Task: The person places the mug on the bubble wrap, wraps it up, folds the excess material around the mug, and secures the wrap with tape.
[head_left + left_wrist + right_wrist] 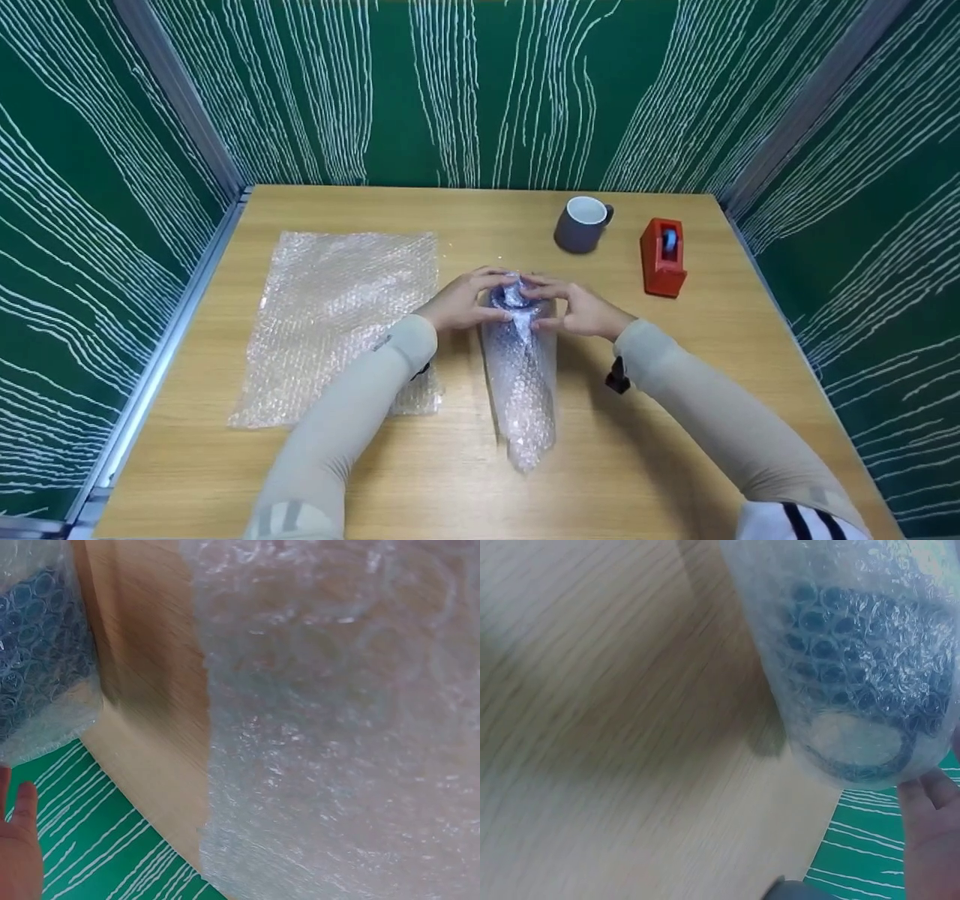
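Gripping bubble-wrapped bundle point(523, 382) between them: left hand point(471, 301), right hand point(576, 306), at far end.

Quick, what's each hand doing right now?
Left hand: holding the far end of the bubble-wrapped bundle, on its left side.
Right hand: holding that same end, on its right side.

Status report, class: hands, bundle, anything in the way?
Left hand, right hand: both on far end of bubble-wrapped bundle. Bundle on table. Grey mug beyond, not blocking.
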Demonstrator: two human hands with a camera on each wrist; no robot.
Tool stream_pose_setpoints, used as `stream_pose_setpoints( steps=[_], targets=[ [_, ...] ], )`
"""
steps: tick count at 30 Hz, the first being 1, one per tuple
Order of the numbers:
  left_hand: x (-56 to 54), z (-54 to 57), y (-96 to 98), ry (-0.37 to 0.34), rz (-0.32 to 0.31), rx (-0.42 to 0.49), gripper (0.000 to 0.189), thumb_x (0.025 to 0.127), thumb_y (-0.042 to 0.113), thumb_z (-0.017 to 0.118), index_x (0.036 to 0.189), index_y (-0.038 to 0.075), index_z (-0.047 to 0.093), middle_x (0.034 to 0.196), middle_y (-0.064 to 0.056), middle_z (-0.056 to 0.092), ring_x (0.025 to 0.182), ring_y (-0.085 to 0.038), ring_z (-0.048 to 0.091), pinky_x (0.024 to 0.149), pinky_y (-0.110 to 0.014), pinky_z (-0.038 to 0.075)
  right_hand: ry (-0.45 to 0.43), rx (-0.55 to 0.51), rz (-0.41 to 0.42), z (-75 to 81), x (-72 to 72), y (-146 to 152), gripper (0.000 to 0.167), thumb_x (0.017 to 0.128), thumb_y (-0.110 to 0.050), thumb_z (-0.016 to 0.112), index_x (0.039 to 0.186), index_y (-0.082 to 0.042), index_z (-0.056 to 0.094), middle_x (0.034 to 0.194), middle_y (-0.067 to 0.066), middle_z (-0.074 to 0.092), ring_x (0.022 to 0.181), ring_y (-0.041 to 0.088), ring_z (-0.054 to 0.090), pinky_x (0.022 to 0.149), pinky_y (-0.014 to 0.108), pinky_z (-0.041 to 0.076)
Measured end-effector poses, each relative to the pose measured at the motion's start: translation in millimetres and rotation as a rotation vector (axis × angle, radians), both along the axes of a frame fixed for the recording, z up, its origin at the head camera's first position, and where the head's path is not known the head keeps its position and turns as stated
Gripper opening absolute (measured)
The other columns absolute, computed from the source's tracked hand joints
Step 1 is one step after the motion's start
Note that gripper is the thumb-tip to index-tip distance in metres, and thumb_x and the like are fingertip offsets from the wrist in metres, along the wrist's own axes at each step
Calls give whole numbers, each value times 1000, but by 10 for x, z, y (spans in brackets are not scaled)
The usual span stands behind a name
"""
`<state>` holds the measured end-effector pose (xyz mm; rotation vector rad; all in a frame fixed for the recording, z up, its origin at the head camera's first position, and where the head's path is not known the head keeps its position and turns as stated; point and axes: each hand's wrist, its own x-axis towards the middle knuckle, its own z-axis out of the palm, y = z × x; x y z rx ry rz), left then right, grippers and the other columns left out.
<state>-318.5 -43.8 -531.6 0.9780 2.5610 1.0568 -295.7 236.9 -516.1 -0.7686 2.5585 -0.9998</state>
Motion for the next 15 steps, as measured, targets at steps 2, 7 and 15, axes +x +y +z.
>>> stream_pose_setpoints(
  steps=[2, 7, 15],
  targets=[
    [-6, -1, 7, 5, -1, -3, 72, 98, 48, 79, 161, 23, 56, 172, -10, 44, 160, -34, 42, 133, -52, 35, -6, 12, 1, -2, -20, -9, 59, 96, -42, 82, 151, -30, 66, 178, -4, 35, 168, 38, 22, 131, 73, 19],
    [-10, -14, 26, 7, 20, -24, 69, 101, 48, 76, 161, 21, 55, 176, -8, 38, 163, -34, 37, 134, -52, 32, -31, 8, -10, 14, -78, -36, 56, 97, -38, 82, 150, -30, 67, 178, -5, 35, 169, 35, 20, 133, 71, 19],
    [-11, -19, 65, 51, 23, -87, 67, 106, 47, 68, 165, 20, 49, 179, -3, 33, 168, -28, 25, 137, -50, 26, -26, -6, 4, 20, -174, -37, 49, 102, -35, 77, 150, -27, 68, 177, -1, 37, 168, 33, 26, 134, 67, 22]
  ],
)
